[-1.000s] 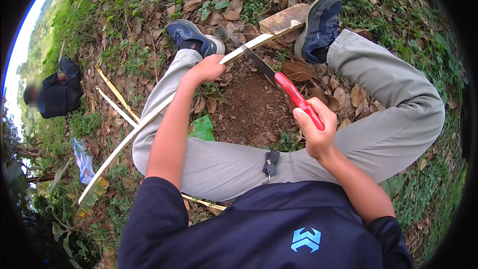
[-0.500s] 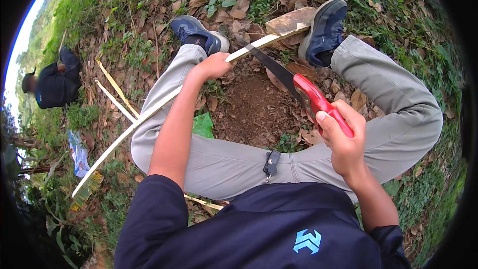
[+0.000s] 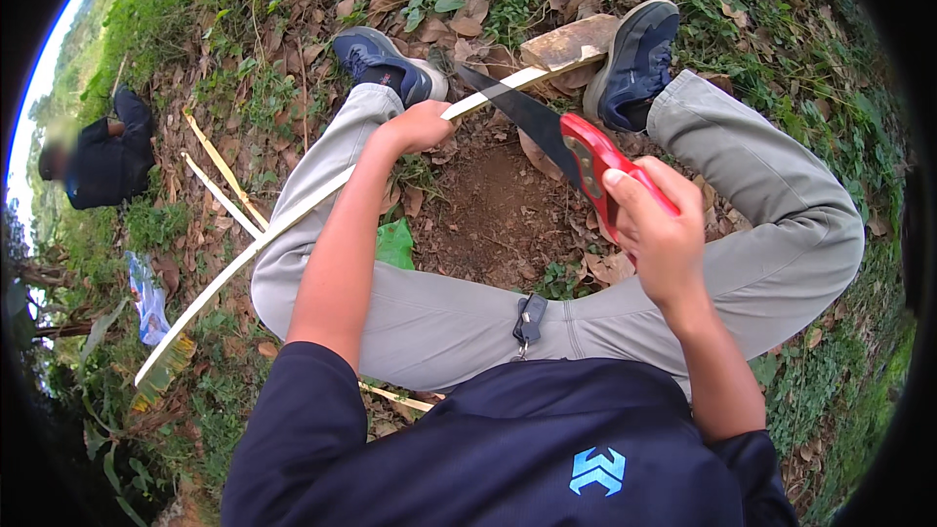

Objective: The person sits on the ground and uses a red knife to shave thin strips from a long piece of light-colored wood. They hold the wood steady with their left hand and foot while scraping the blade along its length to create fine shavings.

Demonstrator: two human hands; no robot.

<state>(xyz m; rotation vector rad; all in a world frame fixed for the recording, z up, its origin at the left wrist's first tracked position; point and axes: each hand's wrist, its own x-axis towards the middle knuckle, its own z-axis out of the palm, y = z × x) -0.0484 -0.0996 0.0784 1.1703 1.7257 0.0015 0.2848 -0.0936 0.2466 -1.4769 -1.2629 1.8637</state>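
My left hand (image 3: 424,127) is closed around a long, pale strip of split wood (image 3: 485,96), bamboo-like, that runs from the lower left, over my left leg, up to the right. The strip's far end rests on a short wood block (image 3: 568,43) beside my right shoe. My right hand (image 3: 666,224) grips the red handle of a pruning saw (image 3: 534,124). Its dark blade lies across the strip between my left hand and the block, with the tip past the strip's far side. The saw's teeth are too small to make out.
My two shoes (image 3: 632,63) flank the strip and block. More pale strips (image 3: 224,197) lie left of my left leg, near a clear plastic bag (image 3: 148,301). A green leaf piece (image 3: 395,244) lies between my legs. Another person (image 3: 105,151) sits farther off at the left.
The saw has moved forward and left along its length, its blade reaching farther across the strip and showing more of its flat side. My left hand stays on the strip.
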